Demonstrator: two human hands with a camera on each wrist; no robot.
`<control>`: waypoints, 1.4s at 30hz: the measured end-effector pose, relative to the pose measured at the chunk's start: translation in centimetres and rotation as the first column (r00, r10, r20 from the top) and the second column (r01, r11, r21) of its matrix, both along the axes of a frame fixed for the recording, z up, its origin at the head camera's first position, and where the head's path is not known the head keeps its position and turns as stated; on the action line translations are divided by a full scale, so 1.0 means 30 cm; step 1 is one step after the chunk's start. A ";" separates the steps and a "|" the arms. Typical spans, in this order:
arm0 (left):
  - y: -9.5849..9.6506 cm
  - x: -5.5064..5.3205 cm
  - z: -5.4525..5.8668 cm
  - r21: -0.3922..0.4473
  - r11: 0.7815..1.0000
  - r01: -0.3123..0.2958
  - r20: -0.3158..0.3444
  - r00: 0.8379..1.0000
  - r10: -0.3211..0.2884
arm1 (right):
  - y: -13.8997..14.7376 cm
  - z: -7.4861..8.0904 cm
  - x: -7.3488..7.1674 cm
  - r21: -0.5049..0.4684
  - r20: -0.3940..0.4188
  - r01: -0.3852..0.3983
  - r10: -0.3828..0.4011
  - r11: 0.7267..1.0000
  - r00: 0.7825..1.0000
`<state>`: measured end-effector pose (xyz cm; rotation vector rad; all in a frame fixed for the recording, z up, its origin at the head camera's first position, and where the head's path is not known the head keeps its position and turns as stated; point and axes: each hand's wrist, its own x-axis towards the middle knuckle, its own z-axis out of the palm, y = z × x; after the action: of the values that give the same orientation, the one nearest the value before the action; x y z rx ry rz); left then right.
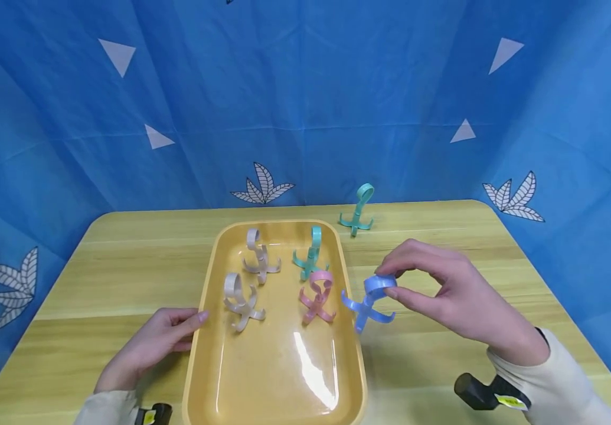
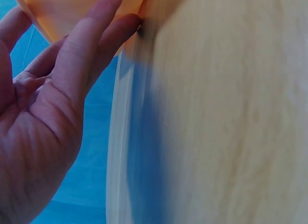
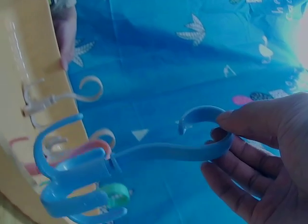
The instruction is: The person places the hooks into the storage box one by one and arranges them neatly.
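Note:
My right hand (image 1: 446,289) pinches a blue four-pronged hook (image 1: 371,304) by its curved top, between thumb and fingers. Its prongs hang beside the right rim of a yellow tray (image 1: 278,378); in the right wrist view the curl of the blue hook (image 3: 192,151) sits between thumb and fingers. At the tray's left edge, my left hand (image 1: 153,345) holds the rim, thumb on top and the other fingers partly hidden. Inside the tray stand two pale grey hooks, one farther back (image 1: 261,262) and one nearer (image 1: 242,307), a green hook (image 1: 310,260) and a pink hook (image 1: 317,301).
Another green hook (image 1: 357,218) stands on the wooden table (image 1: 140,254) behind the tray's right corner. Blue patterned cloth (image 1: 305,106) hangs behind and around the table. A black wrist device (image 1: 488,392) sits at the right sleeve.

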<state>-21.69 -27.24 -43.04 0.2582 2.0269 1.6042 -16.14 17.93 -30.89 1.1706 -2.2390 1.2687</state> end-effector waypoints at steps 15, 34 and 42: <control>0.005 -0.008 0.007 0.002 1.000 -0.015 -0.008 1.000 0.015 | -0.139 0.004 0.012 0.079 0.138 -0.151 0.139 0.985 0.981; 0.001 0.000 -0.004 0.028 1.000 0.005 0.005 1.000 -0.005 | -0.322 -0.037 -0.044 0.238 0.282 -0.214 0.144 0.947 0.949; 0.006 -0.001 0.002 0.032 0.999 -0.005 0.015 1.000 0.004 | -0.400 -0.055 -0.069 0.298 0.288 -0.245 0.158 0.923 0.944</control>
<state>-21.73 -27.05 -42.98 0.2523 1.9934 1.6373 -18.21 5.94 -32.53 1.4641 -2.6618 1.2109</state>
